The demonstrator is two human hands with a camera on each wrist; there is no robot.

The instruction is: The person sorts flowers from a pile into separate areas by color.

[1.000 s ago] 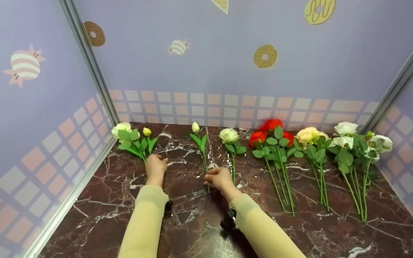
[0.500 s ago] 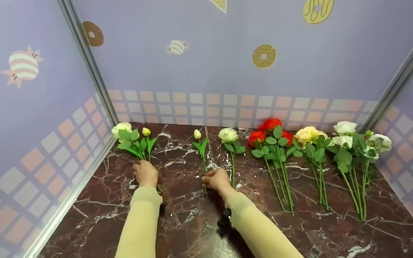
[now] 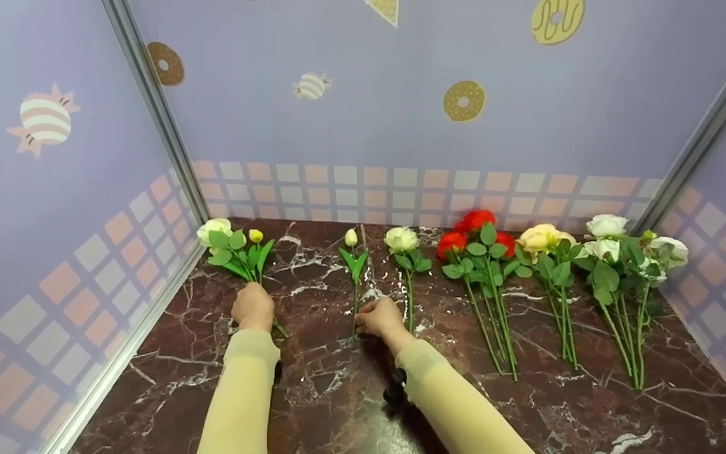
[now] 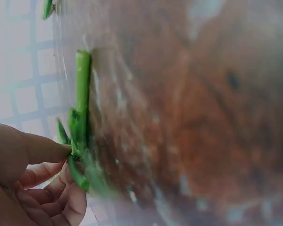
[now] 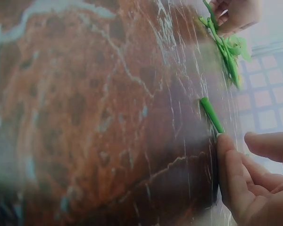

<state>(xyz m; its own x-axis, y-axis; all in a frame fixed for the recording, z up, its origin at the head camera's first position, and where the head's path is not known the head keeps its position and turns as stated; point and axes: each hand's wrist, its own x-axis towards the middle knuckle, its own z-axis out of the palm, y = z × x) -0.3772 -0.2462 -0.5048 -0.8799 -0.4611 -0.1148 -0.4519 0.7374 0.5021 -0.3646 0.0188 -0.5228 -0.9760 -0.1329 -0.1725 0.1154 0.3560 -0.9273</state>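
Note:
My left hand pinches green stems between thumb and fingers at the left of the tabletop. Beyond it lie a pale ranunculus-like bloom and a yellow tulip, their leaves overlapping. Which stems the fingertips hold is partly hidden. My right hand is at the lower stem of a cream tulip lying alone mid-table. In the right wrist view its forefinger touches this stem, while the thumb stands apart from it. Just right of that hand lies a pale green-white flower.
Red flowers, peach flowers and white roses lie in bunches to the right, stems toward me. Purple patterned walls enclose the dark marbled tabletop at the back and sides.
My left hand has shifted left and slightly nearer, onto the stems. The cream tulip has turned, its bud moving right and its stem end left; my right hand has shifted slightly left.

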